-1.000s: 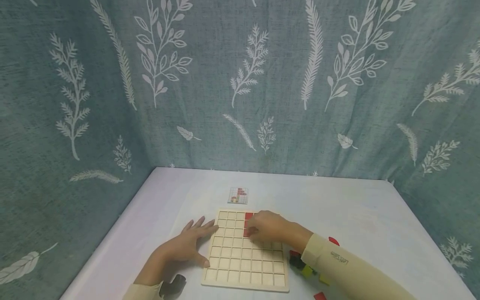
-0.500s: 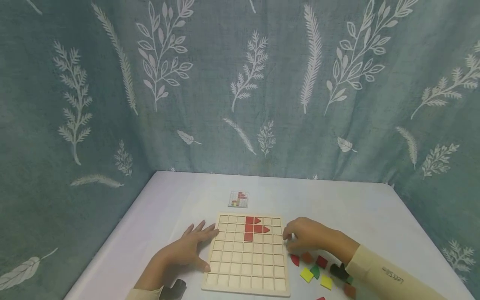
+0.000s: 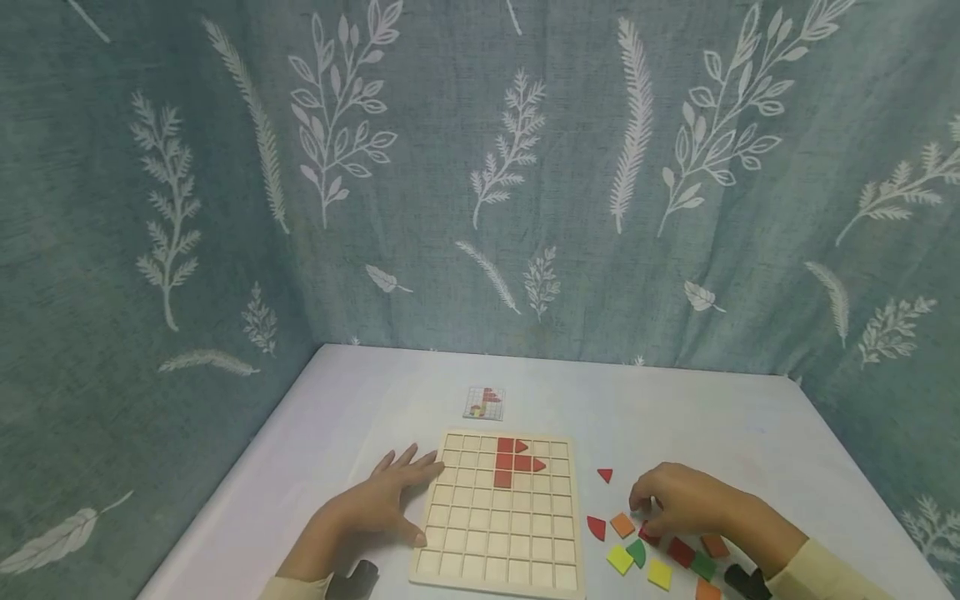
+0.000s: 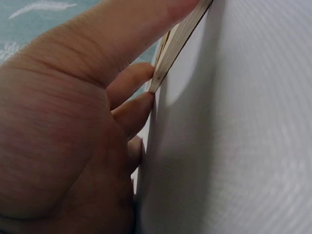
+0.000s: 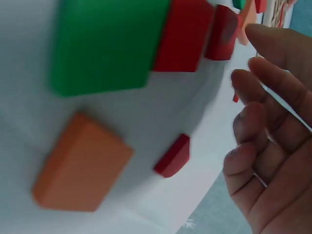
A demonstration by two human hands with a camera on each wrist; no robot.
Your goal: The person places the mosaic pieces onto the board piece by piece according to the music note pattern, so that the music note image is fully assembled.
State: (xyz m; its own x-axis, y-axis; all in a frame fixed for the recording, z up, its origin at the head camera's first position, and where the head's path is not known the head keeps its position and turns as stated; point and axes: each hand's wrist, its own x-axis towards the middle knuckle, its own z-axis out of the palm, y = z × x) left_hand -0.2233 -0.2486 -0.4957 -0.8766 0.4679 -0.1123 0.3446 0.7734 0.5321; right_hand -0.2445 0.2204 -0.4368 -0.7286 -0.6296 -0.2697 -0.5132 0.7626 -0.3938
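A pale wooden grid board (image 3: 480, 533) lies on the table in the head view. Red squares (image 3: 504, 461) and two red triangles (image 3: 538, 465) sit in its upper cells. My left hand (image 3: 378, 504) rests along the board's left edge, fingers spread; in the left wrist view its fingertips (image 4: 141, 105) touch the wooden side. Over loose pieces to the right, my right hand (image 3: 686, 500) hovers with loosely bent fingers. In the right wrist view its thumb is close to a red piece (image 5: 223, 34), with nothing visibly held between thumb and fingers.
A small pattern card (image 3: 484, 402) lies beyond the board. Loose pieces right of the board include a red triangle (image 3: 605, 474), a red quarter circle (image 3: 596, 527), an orange square (image 3: 622, 525), yellow squares (image 3: 660, 574) and a green square (image 3: 703, 566). A patterned curtain (image 3: 480, 167) stands behind.
My right hand has left the board's red pieces and moved right and nearer, over the loose pieces. The red pieces it covered now show. My left hand has stayed at the board's edge.
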